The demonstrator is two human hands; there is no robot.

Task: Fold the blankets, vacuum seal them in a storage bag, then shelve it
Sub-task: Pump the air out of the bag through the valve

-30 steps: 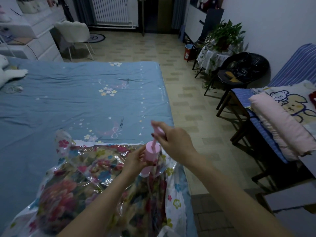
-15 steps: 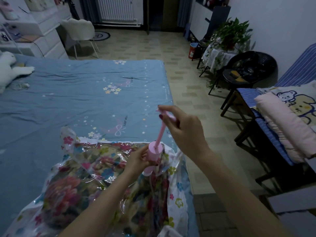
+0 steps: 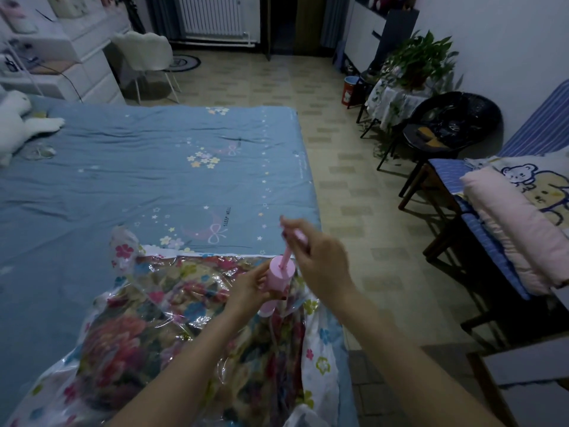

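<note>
Gripped pump (image 3: pixel 278 280) barrel with our left hand (image 3: pixel 249 291), right hand (image 3: pixel 317 257) pinching the raised plunger handle (image 3: pixel 297 237). Pump stood tilted on the storage bag (image 3: pixel 172 328) at the bed (image 3: pixel 123 180) corner; plunger axis ran up-right, so the push goes down-left.

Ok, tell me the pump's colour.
Pink: the pump, barrel and plunger rod alike, seen in the head view.

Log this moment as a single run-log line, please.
step: pumping air out | left hand: grips pump barrel | right hand: holds plunger handle, raised | storage bag: on bed
</note>
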